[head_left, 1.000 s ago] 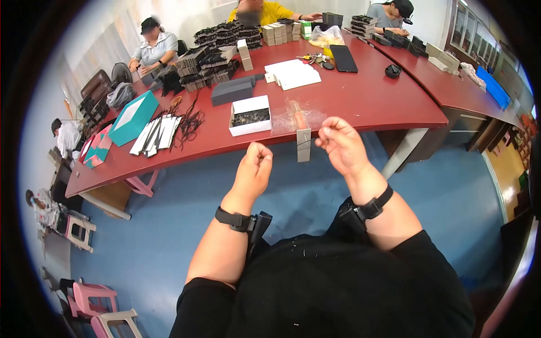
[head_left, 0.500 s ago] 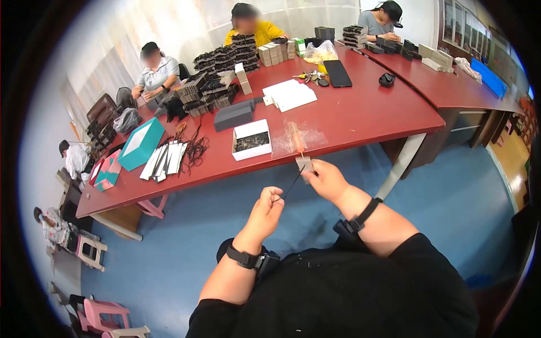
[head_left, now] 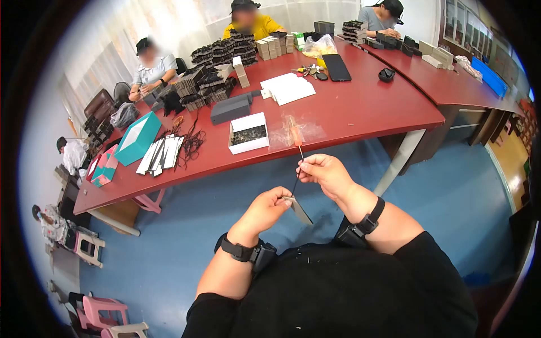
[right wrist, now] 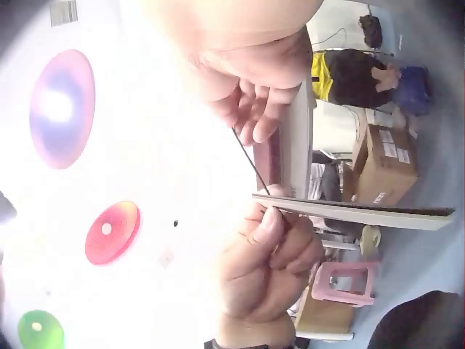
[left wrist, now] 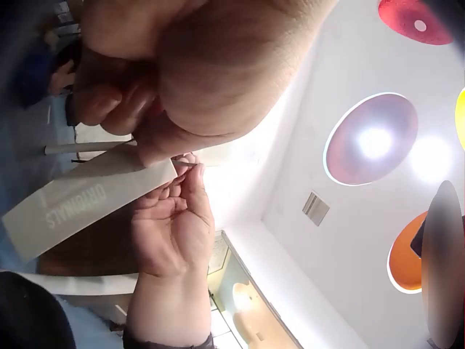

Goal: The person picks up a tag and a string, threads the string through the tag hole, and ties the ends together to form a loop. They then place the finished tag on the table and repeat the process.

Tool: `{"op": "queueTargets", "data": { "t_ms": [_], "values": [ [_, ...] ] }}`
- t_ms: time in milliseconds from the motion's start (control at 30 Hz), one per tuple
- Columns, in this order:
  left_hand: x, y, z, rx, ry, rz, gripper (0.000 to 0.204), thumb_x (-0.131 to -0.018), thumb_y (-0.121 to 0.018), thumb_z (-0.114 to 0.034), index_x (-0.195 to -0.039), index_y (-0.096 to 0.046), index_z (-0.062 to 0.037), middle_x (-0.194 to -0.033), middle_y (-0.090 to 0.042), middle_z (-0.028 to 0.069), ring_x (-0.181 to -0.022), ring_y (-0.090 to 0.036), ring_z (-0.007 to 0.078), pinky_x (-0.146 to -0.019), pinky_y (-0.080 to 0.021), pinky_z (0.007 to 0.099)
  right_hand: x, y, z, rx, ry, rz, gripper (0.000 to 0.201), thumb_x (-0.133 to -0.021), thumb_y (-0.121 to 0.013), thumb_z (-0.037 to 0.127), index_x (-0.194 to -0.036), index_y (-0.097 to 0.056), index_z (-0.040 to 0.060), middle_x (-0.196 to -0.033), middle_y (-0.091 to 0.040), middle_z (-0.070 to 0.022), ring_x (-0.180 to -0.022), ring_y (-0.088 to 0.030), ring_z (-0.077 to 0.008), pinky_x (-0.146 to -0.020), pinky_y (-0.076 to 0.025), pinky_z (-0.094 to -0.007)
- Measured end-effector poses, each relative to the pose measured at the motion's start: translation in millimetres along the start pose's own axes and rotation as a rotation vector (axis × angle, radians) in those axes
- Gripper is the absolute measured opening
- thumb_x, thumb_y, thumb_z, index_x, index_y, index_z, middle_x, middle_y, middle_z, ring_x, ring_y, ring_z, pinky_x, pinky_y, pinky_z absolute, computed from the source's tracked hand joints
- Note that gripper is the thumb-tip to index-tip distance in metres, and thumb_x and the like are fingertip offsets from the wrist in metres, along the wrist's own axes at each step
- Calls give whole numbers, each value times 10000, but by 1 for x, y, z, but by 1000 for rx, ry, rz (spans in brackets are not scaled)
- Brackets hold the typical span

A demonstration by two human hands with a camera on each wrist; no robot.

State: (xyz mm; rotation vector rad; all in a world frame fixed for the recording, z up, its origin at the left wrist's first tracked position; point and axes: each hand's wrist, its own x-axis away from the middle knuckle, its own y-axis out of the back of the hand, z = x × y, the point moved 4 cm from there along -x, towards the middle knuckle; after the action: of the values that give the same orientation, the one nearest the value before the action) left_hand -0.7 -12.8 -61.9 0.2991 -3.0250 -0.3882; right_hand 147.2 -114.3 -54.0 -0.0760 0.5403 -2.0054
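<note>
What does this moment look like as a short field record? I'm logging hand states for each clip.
left hand: left hand grips a flat grey card tag at one end
right hand: right hand pinches a thin black cord above the tag
cord: runs taut from the right fingers down to the tag
tag print: lettering shows in the left wrist view
setting: long red table ahead, with a white open box of dark small parts and a crumpled clear plastic bag

i see a flat grey card [head_left: 298,209], printed "originals", held level below a thin black cord [head_left: 296,179] running taut upward from its end.
</note>
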Motion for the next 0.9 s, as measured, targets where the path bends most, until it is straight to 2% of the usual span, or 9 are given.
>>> {"op": "queueTargets", "data": {
  "t_ms": [200, 300, 367, 433, 500, 567, 700, 800, 900],
  "values": [
    [-1, 4, 2, 8, 5, -86, 103, -894, -530, -60, -990, -555, -34, -718, -448, -82, -599, -358, 5, -523, -304, 165, -2, 9, -10, -87, -68, -13, 100, -873, -584, 100, -915, -596, 10, -851, -635, -87, -846, -628, -190, -770, -506, -315],
    [-8, 6, -1, 4, -53, -160, 129, -893, -535, -65, -1015, -541, -24, -719, -440, -76, -615, -362, 6, -539, -308, 164, -2, 4, -11, -461, -113, 72, 89, -874, -534, 92, -899, -581, 20, -832, -619, -90, -785, -607, -197, -736, -490, -321],
    [-13, 2, -4, -80, -140, -118, 148, -909, -505, -64, -1049, -522, -20, -730, -437, -57, -627, -381, 23, -554, -325, 174, 5, -15, -15, -816, -275, 551, 97, -866, -487, 87, -877, -564, 28, -807, -599, -82, -711, -557, -190, -697, -461, -328],
    [-11, 0, -11, 67, -189, -172, 145, -920, -485, -60, -1057, -515, -20, -738, -435, -44, -640, -394, 39, -567, -337, 186, 8, -13, -16, -659, -221, 484, 178, -868, -468, 84, -970, -591, 6, -841, -610, -80, -623, -496, -132, -618, -433, -275],
    [-6, 3, -14, 206, -246, -226, 144, -931, -465, -57, -1064, -508, -20, -747, -433, -32, -652, -407, 55, -580, -348, 198, 8, -1, -6, 232, 67, 111, 275, -892, -471, 86, -1135, -582, 19, -941, -637, -83, -599, -495, -92, -577, -431, -226],
    [-1, 5, -15, 427, -389, -240, 153, -951, -425, -57, -1078, -503, -20, -770, -451, -9, -659, -417, 83, -602, -361, 213, 15, -16, -2, 249, 96, 150, 341, -895, -518, 78, -1234, -552, 66, -1046, -637, -77, -571, -487, -63, -547, -427, -189],
    [7, 7, -27, 368, -429, -303, 201, -938, -454, -33, -1132, -503, -11, -850, -561, 25, -735, -511, 97, -675, -429, 222, 22, -47, 6, 96, -49, 119, 433, -839, -628, 74, -1261, -532, 80, -1066, -637, -48, -613, -513, -59, -553, -442, -189],
    [19, 3, -36, 67, -456, -349, 306, -869, -549, 42, -1170, -562, -11, -1005, -655, 117, -954, -604, 151, -847, -479, 276, 26, -57, 5, 240, -192, 257, 284, -822, -653, 98, -1089, -618, 9, -923, -659, -41, -578, -503, -33, -495, -399, -166],
    [27, -4, -45, -42, -462, -307, 292, -858, -559, 52, -1143, -588, -7, -951, -669, 112, -918, -615, 142, -818, -491, 267, 26, -45, -5, 253, -311, 292, 169, -833, -638, 93, -975, -650, 2, -810, -655, -45, -528, -479, -22, -452, -355, -157]
  ]
}}
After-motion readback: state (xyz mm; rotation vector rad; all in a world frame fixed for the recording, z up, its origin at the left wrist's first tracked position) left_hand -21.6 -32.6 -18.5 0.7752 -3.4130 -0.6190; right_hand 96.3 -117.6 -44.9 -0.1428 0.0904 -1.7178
